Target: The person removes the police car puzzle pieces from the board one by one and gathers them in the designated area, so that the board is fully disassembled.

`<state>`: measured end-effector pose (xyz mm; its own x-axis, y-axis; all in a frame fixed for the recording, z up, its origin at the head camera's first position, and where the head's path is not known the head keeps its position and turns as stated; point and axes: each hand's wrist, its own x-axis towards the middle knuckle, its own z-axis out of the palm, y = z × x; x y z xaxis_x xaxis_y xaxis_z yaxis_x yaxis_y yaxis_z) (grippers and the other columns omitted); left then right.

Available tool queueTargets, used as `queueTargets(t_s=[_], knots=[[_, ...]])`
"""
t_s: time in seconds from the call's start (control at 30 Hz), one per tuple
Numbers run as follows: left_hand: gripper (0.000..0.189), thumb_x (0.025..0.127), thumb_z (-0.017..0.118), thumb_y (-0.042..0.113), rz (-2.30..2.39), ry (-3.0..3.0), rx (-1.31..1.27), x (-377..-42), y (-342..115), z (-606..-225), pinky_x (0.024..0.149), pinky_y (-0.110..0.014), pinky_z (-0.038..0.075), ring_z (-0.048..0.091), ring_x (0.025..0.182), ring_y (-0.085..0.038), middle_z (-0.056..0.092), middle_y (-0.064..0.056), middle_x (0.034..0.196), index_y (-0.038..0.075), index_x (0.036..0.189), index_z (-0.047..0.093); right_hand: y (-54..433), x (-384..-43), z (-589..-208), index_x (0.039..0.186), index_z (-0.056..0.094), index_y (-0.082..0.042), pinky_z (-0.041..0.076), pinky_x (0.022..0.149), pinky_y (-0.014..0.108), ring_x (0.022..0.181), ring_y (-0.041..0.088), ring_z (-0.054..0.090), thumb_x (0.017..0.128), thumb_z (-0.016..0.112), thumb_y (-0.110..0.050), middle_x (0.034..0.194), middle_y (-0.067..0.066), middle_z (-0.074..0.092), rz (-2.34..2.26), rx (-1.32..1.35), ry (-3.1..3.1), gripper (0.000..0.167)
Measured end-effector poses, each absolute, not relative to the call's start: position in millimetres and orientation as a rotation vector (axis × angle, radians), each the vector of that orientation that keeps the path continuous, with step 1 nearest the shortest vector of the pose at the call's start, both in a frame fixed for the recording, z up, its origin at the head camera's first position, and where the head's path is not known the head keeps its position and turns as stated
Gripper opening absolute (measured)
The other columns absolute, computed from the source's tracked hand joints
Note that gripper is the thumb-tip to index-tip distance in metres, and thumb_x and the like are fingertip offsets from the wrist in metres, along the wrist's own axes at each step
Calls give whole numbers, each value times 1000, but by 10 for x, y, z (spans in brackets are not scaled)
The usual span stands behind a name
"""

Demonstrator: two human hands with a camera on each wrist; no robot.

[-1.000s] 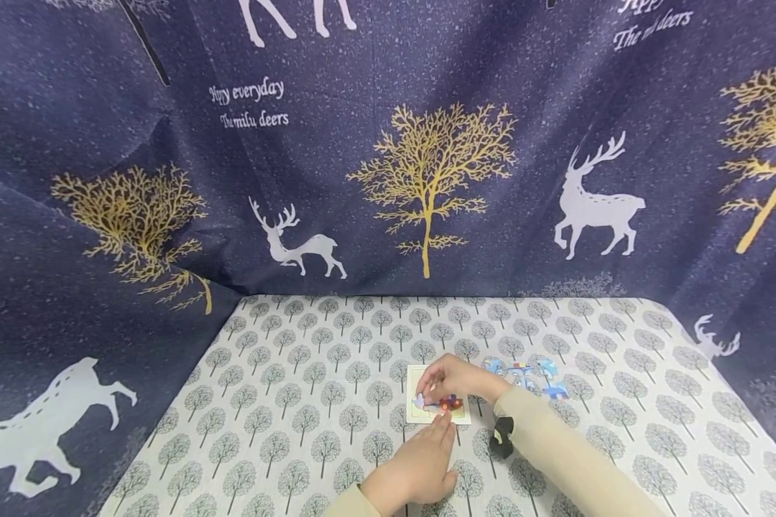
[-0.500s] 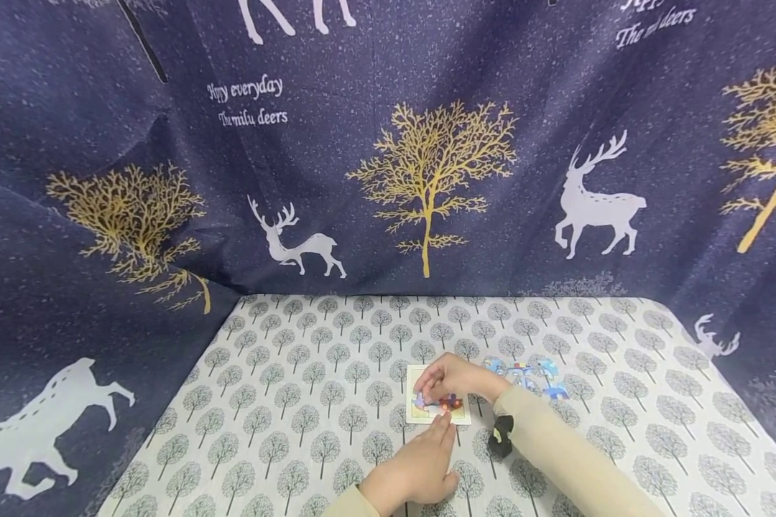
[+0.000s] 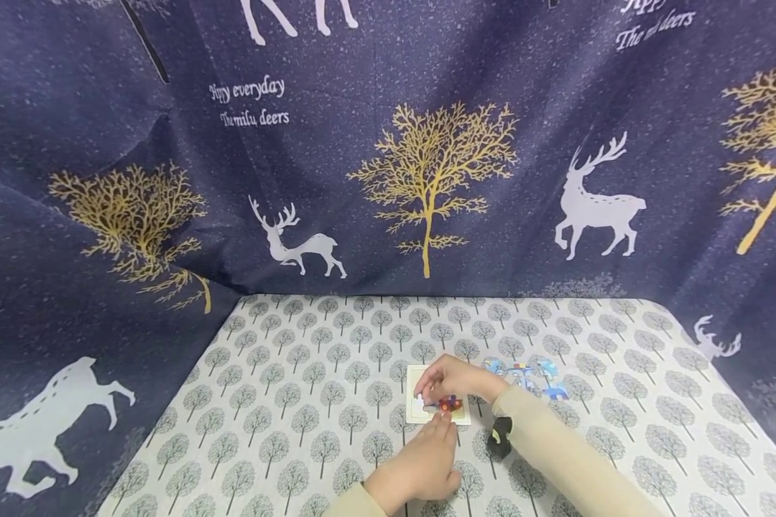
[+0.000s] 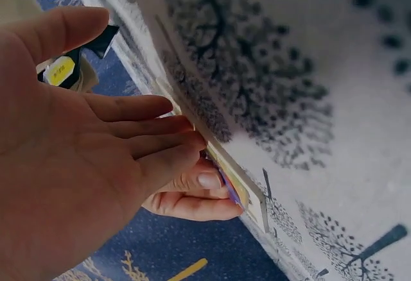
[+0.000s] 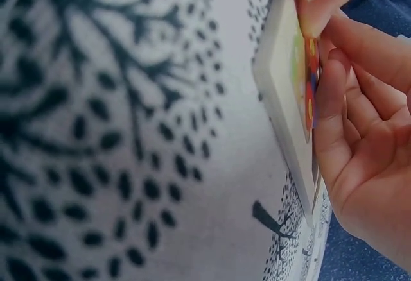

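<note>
A small square puzzle board (image 3: 416, 369) lies on the cloth, with red and purple puzzle pieces (image 3: 450, 403) on its right part. My right hand (image 3: 448, 378) reaches over the board from the right, thumb and fingers curled together at its left part. In the left wrist view, a purple-edged puzzle piece (image 4: 229, 188) shows at those fingertips, tilted; they pinch it, partly hiding it. A pale, jigsaw-shaped patch (image 3: 420, 401) shows beside the fingertips. My left hand (image 3: 417, 463) holds its fingers straight, their tips resting at the board's near edge.
Several blue puzzle pieces (image 3: 524, 375) lie on the cloth to the right, behind the right forearm. A tree-patterned cloth (image 3: 297, 431) covers the table. A dark blue curtain (image 3: 375, 179) with deer and trees hangs at the back. A black band (image 3: 501, 434) sits at the right wrist.
The lilac and orange colour at the board's left part has gone from view, and a pale patch shows there now. Both hands stay nearly in place.
</note>
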<state>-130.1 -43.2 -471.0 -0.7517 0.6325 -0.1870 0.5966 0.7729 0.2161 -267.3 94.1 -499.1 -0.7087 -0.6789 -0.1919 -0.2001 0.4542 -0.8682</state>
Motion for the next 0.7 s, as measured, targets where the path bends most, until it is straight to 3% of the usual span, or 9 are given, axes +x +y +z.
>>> queueTargets(t_s=[0.27, 0.5, 0.7], knots=[[66, 89, 60, 32, 243, 2680, 936, -1311, -433, -4679, 114, -34, 29, 31, 140, -34, 35, -25, 149, -8, 139, 42, 907, -2651, -4947, 92, 73, -8, 54, 61, 25, 68, 13, 63, 74, 69, 7, 80, 3, 71, -1246, -738, 2153, 24], [67, 89, 61, 34, 177, 2701, 938, -1303, -411, -4709, 114, -33, 29, 30, 141, -33, 35, -25, 148, -8, 138, 43, 909, -2673, -4952, 96, 73, -6, 56, 70, 29, 74, 15, 66, 78, 75, -4, 83, 3, 71, -1266, -678, 2143, 19], [69, 87, 63, 34, 152, 2714, 940, -1305, -393, -4725, 114, -35, 29, 30, 141, -34, 35, -24, 149, -8, 139, 43, 1027, -2664, -4959, 99, 72, -2, 58, 68, 32, 73, 17, 67, 82, 72, -8, 86, 7, 72, -1369, -665, 2112, 18]])
